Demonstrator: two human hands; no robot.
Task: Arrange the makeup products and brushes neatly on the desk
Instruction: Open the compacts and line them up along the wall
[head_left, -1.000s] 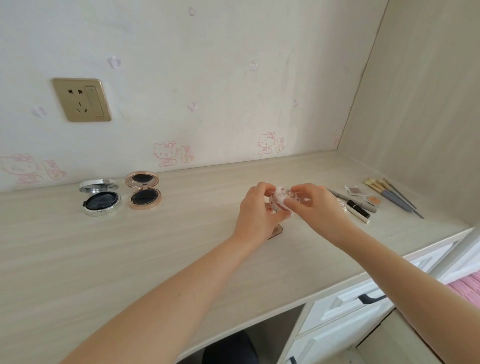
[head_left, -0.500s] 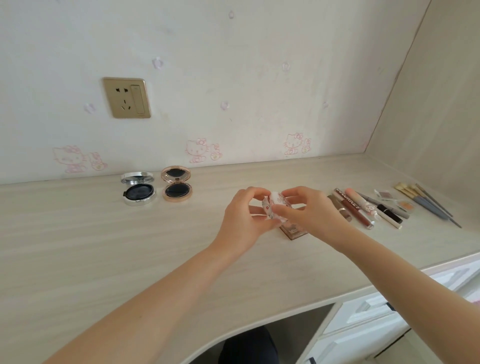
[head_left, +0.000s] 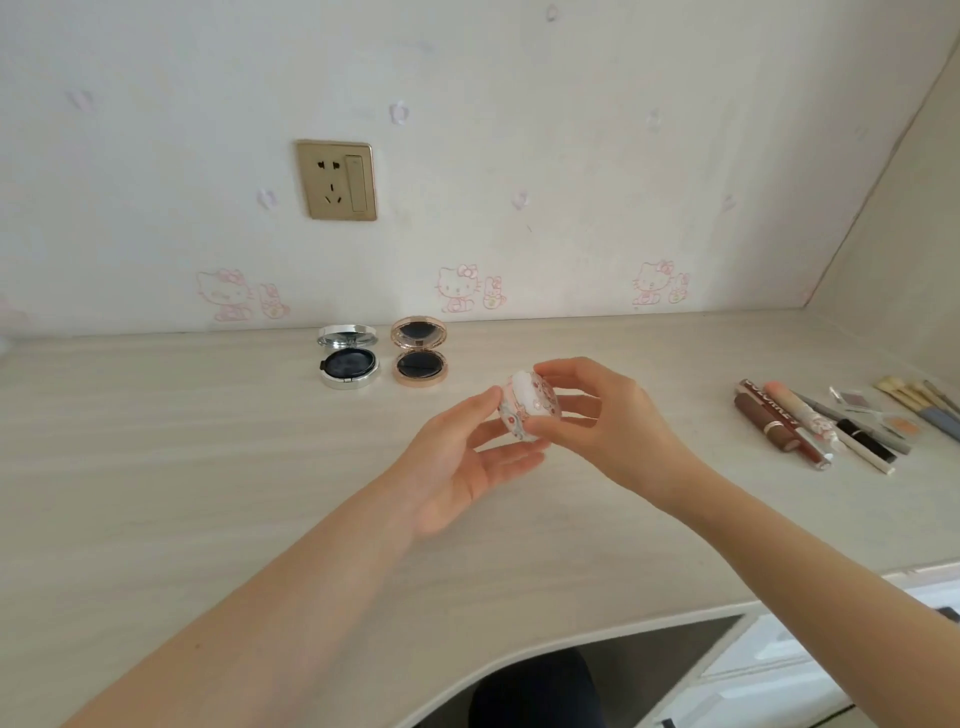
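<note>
Pinched between right hand (head_left: 608, 421) thumb and fingers, a small patterned round compact (head_left: 530, 402) is held above mid-desk (head_left: 156, 467); left hand (head_left: 467, 457) is spread, fingertips just touching its left side; silver compact (head_left: 348, 364) and gold compact (head_left: 418, 358) lie open far behind; lipsticks (head_left: 779, 421) and brushes (head_left: 914, 400) are lined up far right; bare desk is seen left and near.

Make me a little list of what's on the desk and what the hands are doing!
hands: left open under the patterned compact; right pinches it
near wall: silver compact and gold compact, both open, side by side
right side: lipsticks, pencils, brushes in a row
desk: pale wood
</note>
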